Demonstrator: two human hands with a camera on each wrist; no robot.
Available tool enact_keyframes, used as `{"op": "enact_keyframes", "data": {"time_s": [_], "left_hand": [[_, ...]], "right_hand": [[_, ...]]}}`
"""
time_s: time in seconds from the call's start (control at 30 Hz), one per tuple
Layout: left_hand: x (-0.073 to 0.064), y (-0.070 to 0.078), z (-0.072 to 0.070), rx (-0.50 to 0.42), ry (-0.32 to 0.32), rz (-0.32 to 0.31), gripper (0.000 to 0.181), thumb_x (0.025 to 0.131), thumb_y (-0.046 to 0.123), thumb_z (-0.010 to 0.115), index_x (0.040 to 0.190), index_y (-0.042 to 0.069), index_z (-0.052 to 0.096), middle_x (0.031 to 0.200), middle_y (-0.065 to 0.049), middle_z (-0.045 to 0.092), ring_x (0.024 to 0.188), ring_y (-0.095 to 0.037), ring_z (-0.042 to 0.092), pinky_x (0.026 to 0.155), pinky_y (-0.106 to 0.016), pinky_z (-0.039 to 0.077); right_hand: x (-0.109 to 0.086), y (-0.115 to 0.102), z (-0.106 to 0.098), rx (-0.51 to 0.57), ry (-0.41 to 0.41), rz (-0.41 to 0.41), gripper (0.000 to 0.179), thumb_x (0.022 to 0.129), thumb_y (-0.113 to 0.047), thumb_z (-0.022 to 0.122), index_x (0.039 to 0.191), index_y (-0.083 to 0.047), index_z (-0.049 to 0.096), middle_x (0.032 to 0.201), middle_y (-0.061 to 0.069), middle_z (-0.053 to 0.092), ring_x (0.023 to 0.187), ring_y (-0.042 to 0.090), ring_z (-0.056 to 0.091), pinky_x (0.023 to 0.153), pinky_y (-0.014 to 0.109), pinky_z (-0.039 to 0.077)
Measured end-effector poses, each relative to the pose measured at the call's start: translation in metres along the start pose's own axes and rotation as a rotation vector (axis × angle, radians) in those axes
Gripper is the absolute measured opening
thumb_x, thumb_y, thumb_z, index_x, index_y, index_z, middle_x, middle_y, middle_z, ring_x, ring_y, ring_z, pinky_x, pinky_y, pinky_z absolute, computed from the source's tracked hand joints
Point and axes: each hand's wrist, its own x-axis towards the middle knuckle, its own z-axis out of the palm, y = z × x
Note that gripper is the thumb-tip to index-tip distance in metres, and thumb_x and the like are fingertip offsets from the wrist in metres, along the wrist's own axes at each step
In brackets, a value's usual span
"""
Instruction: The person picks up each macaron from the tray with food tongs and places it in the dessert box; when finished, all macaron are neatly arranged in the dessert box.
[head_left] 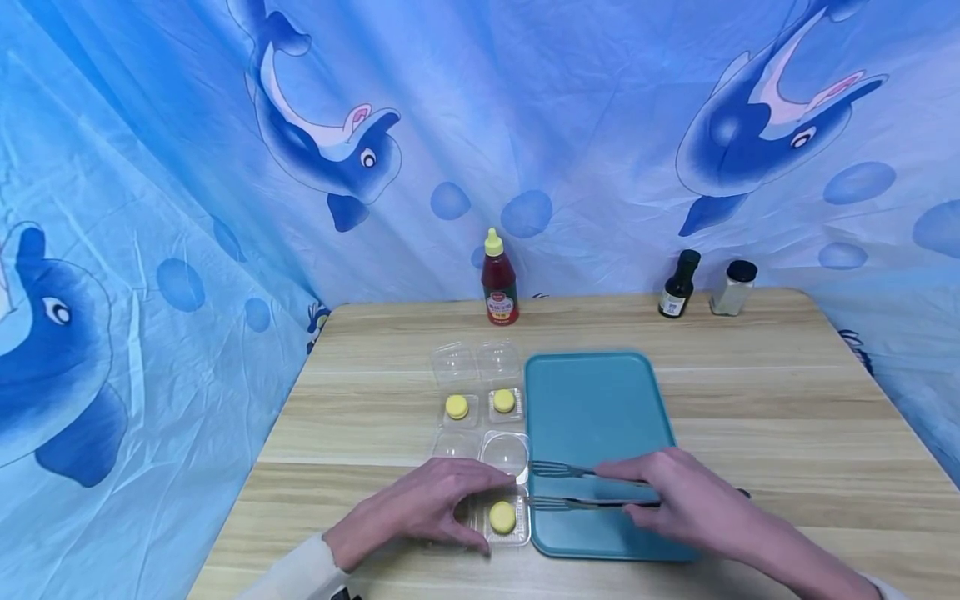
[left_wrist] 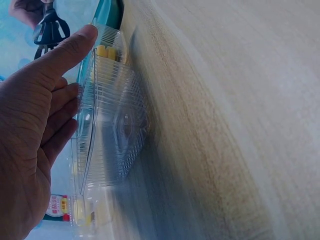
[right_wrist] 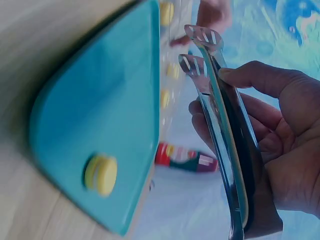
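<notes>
My right hand (head_left: 686, 496) holds a pair of metal tongs (right_wrist: 225, 115), their slotted tips apart and reaching over the left edge of the teal tray (head_left: 592, 400). My left hand (head_left: 431, 500) is at the front clear plastic boxes, thumb and fingers spread apart. In the left wrist view its thumb lies along the rim of a clear box (left_wrist: 117, 120). Yellow macarons sit in the front right box (head_left: 502, 517), back left box (head_left: 456, 407) and back right box (head_left: 504, 401). Another macaron (right_wrist: 101, 175) lies on the tray, hidden in the head view.
At the back of the wooden table (head_left: 360, 350) stand a red sauce bottle (head_left: 499, 283), a small dark bottle (head_left: 678, 285) and a black-capped jar (head_left: 733, 287). Open clear lids (head_left: 476, 360) lie behind the boxes. A blue dolphin-print curtain (head_left: 480, 125) hangs behind.
</notes>
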Motion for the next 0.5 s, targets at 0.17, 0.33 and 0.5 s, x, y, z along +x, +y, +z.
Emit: {"op": "enact_keyframes", "data": {"time_s": [0.17,0.33,0.5], "left_hand": [[0.0,0.001,0.0,0.016,0.002,0.003,0.088,0.081,0.058,0.088,0.151,0.013,0.059,0.146,0.002,0.065,0.132,-0.01,0.061,0.113,-0.03,0.05],[0.001,0.001,-0.001,0.022,0.008,0.004,0.088,0.081,0.059,0.088,0.151,0.013,0.059,0.145,0.002,0.066,0.132,-0.01,0.062,0.111,-0.031,0.051],[-0.001,-0.001,-0.002,0.019,0.032,0.011,0.089,0.081,0.06,0.088,0.151,0.012,0.059,0.146,0.002,0.065,0.132,-0.01,0.062,0.112,-0.031,0.051]], "right_hand": [[-0.016,0.015,-0.014,-0.047,0.076,0.083,0.049,0.088,-0.004,0.084,0.136,-0.011,0.074,0.128,0.016,0.074,0.05,0.002,0.04,0.042,0.022,0.042],[-0.031,0.028,-0.022,-0.096,0.144,0.195,0.055,0.085,-0.004,0.086,0.137,-0.013,0.073,0.126,0.016,0.075,0.048,0.004,0.033,0.042,0.023,0.039],[-0.046,0.044,-0.024,-0.146,0.198,0.239,0.058,0.082,-0.004,0.089,0.137,-0.013,0.073,0.129,0.017,0.074,0.05,0.003,0.032,0.044,0.023,0.037]]}}
